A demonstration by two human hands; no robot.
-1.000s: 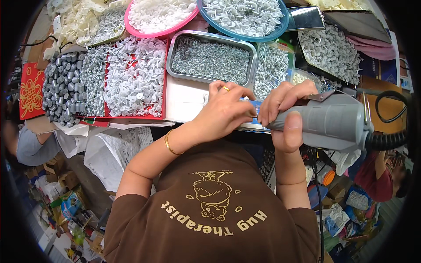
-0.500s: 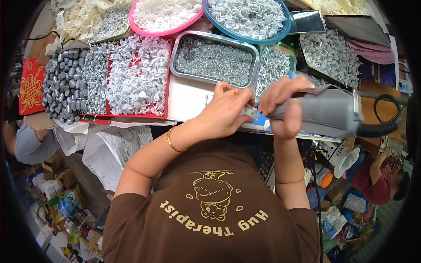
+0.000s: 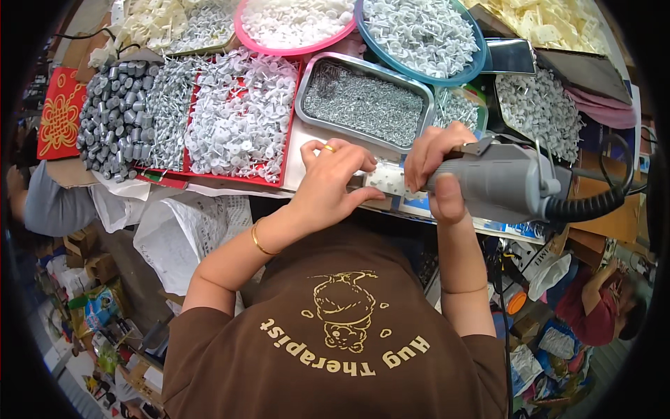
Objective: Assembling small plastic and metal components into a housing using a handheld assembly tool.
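My right hand [image 3: 440, 167] is wrapped round a grey power screwdriver [image 3: 499, 178] lying nearly level, with a coiled black cord at its rear. The tool's front end is hidden by my fingers. Just left of it, at the table's near edge, lies a small white piece with dark holes or spots [image 3: 388, 179]. My left hand [image 3: 328, 183], with a ring and a bangle, is at the left end of this piece. Its thumb and forefinger are spread apart, close to or touching the piece's edges; whether it bears on them I cannot make out.
A metal tray [image 3: 300, 105] of small screws stands behind my hands. To the left is a red box [image 3: 285, 157] of white-headed fasteners, beside grey cylinders [image 3: 115, 119]. Pink [image 3: 239, 28] and blue [image 3: 481, 52] basins hold more parts. Another person [image 3: 597, 304] is at the right.
My left hand has drawn back leftward and its fingers have parted, uncovering more of the white piece. My right hand still grips the screwdriver. The whole view has shifted slightly.
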